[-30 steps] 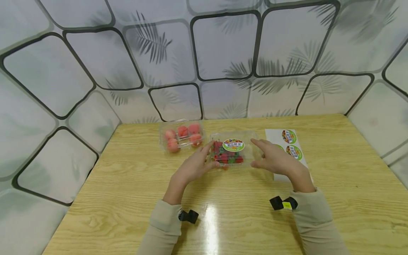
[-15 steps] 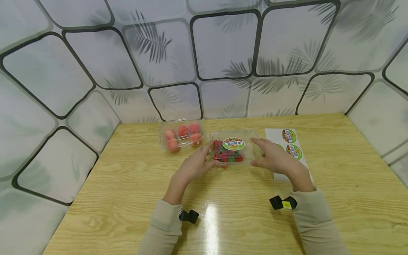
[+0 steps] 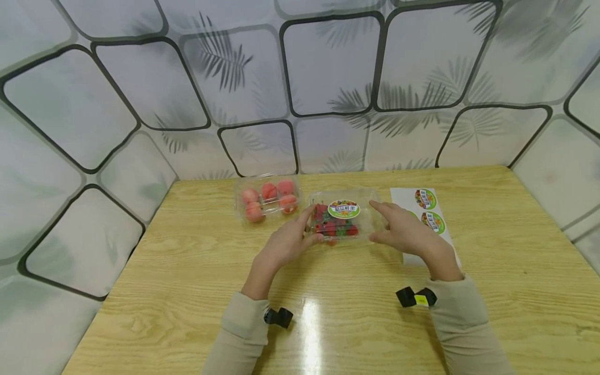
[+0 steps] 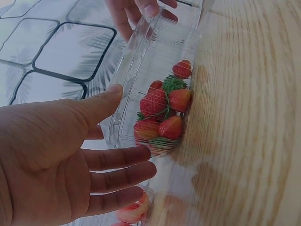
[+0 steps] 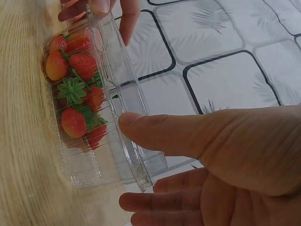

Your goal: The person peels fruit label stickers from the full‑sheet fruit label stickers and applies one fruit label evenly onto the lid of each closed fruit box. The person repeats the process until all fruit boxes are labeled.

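Observation:
In the head view a clear plastic fruit box [image 3: 367, 225] stands at the middle of the table, with an oval fruit sticker [image 3: 344, 209] on its lid. Strawberries [image 4: 160, 106] are heaped toward its left end. My left hand [image 3: 287, 237] holds that end, the thumb at the front rim and other fingers along the end wall. The opposite end is held by my right hand [image 3: 404, 229], its thumb on the front rim too. In the right wrist view the thumb presses the rim while the lower fingers extend past the corner.
A second clear box [image 3: 269, 212] of pink-red round fruit sits at the left. On the right, partly under my right hand, lies a white sheet [image 3: 412, 259] with several round stickers. A patterned backdrop [image 3: 330, 67] rises behind the wooden table [image 3: 347, 302].
The strawberry box shifts slightly upward in the head view, and its sticker moves with it. Both hands keep their hold at its two ends.

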Demonstrator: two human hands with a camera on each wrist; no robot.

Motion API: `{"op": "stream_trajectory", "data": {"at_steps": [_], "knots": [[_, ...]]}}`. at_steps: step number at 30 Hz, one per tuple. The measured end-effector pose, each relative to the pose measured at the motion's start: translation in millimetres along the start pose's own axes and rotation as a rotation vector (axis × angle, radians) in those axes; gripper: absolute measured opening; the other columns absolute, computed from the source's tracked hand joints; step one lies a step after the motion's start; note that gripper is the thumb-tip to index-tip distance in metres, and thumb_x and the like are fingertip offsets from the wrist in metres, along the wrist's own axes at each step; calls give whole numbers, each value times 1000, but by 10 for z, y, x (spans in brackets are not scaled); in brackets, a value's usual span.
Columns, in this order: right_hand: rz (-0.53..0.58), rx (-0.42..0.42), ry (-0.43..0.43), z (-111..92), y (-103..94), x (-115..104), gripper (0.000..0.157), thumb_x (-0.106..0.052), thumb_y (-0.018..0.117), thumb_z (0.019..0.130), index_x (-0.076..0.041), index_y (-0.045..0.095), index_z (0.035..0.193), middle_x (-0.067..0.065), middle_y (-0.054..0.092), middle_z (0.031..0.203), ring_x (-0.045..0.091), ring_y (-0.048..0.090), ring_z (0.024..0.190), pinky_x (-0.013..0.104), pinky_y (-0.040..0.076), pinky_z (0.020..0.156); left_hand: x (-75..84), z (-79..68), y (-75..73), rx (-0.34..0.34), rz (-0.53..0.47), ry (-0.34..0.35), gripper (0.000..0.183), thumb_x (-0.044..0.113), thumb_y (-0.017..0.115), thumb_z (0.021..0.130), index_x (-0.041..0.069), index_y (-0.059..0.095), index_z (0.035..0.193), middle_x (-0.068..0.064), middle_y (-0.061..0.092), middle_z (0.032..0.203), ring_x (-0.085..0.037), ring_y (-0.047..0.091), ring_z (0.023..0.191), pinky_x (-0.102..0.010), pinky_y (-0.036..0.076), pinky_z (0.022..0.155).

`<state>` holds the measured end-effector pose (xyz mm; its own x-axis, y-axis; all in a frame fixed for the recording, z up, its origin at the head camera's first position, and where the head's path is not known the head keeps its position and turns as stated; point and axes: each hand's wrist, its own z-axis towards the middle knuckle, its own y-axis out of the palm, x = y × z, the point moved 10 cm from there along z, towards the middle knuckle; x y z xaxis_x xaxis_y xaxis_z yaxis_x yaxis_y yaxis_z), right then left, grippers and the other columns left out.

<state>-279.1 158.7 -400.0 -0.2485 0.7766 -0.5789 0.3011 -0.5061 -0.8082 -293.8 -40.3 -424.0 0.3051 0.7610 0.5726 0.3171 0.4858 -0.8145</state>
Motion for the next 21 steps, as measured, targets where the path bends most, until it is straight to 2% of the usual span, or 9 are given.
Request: {"op": "stream_trajectory", "data": {"at_steps": [6,9,13,21], "knots": [[-27,4,1,13,-10,-23,78,-21,69,94,0,24,155,35,28,151,37,63,102,49,53,80,6,13,-7,16,-7,20,77,40,60,99,19,17,160,-7,67,113,-16,63,77,-32,50,60],[-30,-7,17,16,3,-23,77,-21,67,95,0,23,156,36,26,152,37,62,103,50,53,81,2,17,-2,15,-9,19,77,40,59,99,19,17,160,-6,67,111,-14,60,70,-31,47,56],[-18,-24,35,17,27,-14,76,-21,65,97,-1,22,156,36,23,154,40,61,107,51,52,82,-2,14,7,8,-11,13,78,41,59,99,19,17,160,-6,67,111,-14,61,71,-31,47,57],[-15,-12,29,25,25,-17,76,-21,66,96,-1,23,156,36,25,153,37,61,103,46,53,76,-4,16,5,10,-15,3,78,41,59,99,19,17,160,-6,69,110,-14,63,78,-31,50,61]]}}
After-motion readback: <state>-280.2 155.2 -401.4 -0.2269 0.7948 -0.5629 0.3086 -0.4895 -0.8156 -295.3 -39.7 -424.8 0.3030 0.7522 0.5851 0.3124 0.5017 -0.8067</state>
